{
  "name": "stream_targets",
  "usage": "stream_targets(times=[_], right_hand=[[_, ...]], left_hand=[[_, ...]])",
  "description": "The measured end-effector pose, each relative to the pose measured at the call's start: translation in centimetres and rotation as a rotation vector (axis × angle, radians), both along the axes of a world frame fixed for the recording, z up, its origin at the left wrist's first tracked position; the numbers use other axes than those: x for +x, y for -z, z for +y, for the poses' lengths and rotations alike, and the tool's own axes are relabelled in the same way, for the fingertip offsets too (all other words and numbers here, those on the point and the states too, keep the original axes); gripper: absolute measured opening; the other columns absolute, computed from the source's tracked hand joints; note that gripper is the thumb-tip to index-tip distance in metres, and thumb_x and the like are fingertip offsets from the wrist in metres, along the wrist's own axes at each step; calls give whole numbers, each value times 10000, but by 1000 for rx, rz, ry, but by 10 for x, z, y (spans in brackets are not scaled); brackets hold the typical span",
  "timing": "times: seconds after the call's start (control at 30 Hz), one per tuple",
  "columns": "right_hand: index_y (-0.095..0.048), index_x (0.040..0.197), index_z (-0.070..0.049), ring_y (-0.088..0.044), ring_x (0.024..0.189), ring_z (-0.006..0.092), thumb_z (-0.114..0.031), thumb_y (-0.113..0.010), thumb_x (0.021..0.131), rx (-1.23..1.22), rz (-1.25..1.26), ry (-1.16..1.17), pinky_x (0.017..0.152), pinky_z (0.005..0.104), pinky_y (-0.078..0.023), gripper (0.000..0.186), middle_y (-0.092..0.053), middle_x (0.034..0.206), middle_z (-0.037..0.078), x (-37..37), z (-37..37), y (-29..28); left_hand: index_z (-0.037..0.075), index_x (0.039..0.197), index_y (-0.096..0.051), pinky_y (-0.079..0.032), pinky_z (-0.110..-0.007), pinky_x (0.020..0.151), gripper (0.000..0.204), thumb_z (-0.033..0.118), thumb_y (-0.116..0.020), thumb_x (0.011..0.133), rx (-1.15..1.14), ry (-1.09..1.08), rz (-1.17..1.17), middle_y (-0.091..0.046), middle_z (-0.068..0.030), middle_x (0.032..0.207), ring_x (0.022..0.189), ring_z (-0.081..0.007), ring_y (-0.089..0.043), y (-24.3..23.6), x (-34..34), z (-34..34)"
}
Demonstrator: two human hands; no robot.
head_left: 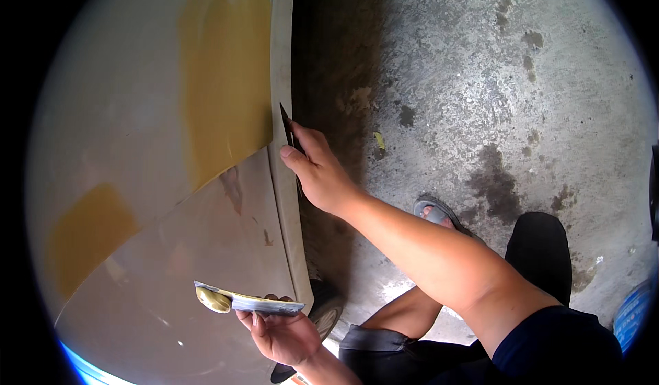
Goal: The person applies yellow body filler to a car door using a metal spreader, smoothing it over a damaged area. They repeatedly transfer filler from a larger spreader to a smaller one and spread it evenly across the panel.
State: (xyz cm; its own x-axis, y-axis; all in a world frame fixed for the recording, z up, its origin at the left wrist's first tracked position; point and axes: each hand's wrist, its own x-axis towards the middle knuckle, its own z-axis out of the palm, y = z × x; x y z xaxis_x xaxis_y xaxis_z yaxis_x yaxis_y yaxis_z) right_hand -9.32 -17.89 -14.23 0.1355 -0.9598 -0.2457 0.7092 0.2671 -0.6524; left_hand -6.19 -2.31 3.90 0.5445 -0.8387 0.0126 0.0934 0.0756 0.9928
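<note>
My left hand (292, 337) is closed around a flat grey plate (271, 307) at the lower middle, palm up. A thick lump of yellowish body filler (213, 300) sits on the plate's left end. Further up, my right hand (322, 172) grips a thin dark spreader blade (285, 118) at the edge of a beige vehicle body panel (226, 261). The blade's tip points up along that edge, and part of it is hidden behind my fingers. Beside it on the panel spreads a large yellow filler patch (223, 76); a smaller filler patch (93, 234) lies lower left.
A wheel (328, 313) shows beneath the panel. Stained concrete floor (446, 76) stretches along the right, with a sandalled foot (436, 211) on it. A blue container (633, 313) stands at the right rim. My bent legs take up the lower right.
</note>
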Motion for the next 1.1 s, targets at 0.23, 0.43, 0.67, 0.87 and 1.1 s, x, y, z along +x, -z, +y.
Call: stream_targets(times=[0.23,0.43,0.67,0.87,1.1], right_hand=[[-345,1387,44,-472,1176,385,-282,-501,972,-31,176,167,986,404,-429,551,-344,1336,234,22,1,-21],[-376,1371,28,-461,1182,368,-296,-529,970,-49,193,143,997,400,-408,538,-371,1314,224,29,34,-39],[-448,1333,23,-526,1109,363,-261,-583,932,-199,177,-5,918,405,-466,510,-382,1306,223,-23,65,-52],[-598,1232,-1,-476,1236,328,-255,-643,897,-610,-324,-312,1012,405,-412,422,-461,1326,181,-96,90,-26],[-519,1293,-36,-561,1150,258,-299,-587,937,-50,-213,-461,973,368,-442,447,-550,1261,131,-99,53,21]], left_hand=[[48,1264,-471,-548,-393,821,344,87,-483,922,5,38,-17,-645,-149,1118,947,-249,-646,-8,6,-3],[38,1253,-476,-525,-380,848,332,73,-486,923,-3,35,-19,-625,-148,1142,969,-238,-626,-11,7,-6],[10,1284,-442,-490,-390,960,350,65,-468,939,95,29,-46,-580,-154,1226,1123,-242,-581,-7,0,-13],[13,1330,-386,-493,-373,962,416,91,-483,933,191,-28,-124,-552,-152,1252,1118,-231,-580,-2,-8,-25],[25,1310,-412,-534,-234,782,396,54,-489,922,123,-49,-118,-576,-107,1176,966,-128,-605,-10,-21,-28]])
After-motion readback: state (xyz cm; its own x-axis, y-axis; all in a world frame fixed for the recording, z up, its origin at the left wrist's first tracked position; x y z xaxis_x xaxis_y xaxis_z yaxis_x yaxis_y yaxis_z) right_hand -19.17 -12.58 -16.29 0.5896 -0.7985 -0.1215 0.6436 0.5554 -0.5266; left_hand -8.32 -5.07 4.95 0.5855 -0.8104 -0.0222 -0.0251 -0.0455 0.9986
